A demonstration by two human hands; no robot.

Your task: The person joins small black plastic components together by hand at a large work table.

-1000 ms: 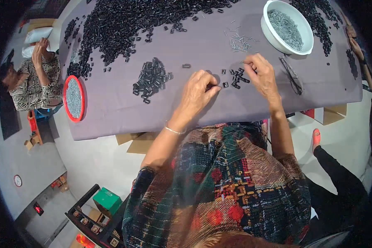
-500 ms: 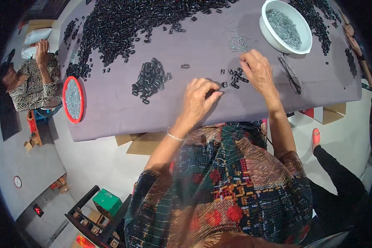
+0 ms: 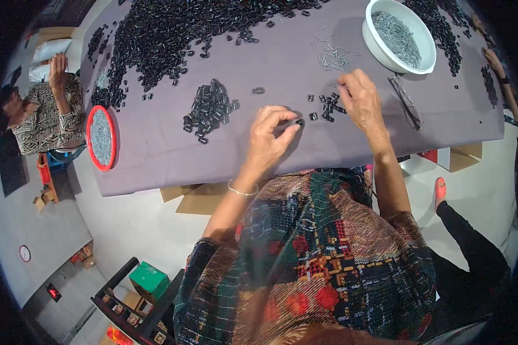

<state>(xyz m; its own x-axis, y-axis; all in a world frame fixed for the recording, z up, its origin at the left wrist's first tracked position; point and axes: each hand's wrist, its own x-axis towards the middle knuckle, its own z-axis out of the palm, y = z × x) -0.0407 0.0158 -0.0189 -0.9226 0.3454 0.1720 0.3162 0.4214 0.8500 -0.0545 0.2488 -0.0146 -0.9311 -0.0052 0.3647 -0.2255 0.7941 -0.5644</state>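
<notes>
A small black part (image 3: 300, 122) sits between the thumb and fingertips of my left hand (image 3: 269, 138), just over the cloth. My right hand (image 3: 361, 102) has its fingers drawn together beside a few loose metal pins (image 3: 332, 58); whatever is in its fingertips is too small to make out. Between the hands lies a little cluster of black parts (image 3: 330, 107). To the left of my left hand, a larger heap of similar parts (image 3: 210, 106) rests on the cloth, with one single piece (image 3: 258, 90) apart from it.
A white bowl of metal pins (image 3: 429, 70) stands at the far right, near folded eyeglasses (image 3: 406, 102). Black parts (image 3: 172, 34) spread over the far side of the cloth-covered table (image 3: 155, 155). A red-rimmed basket (image 3: 114, 138) sits at the left, near another person (image 3: 46, 115).
My left hand has shifted slightly left and its fingers have parted a little, showing the black part in them. My right hand has barely moved, staying by the pins.
</notes>
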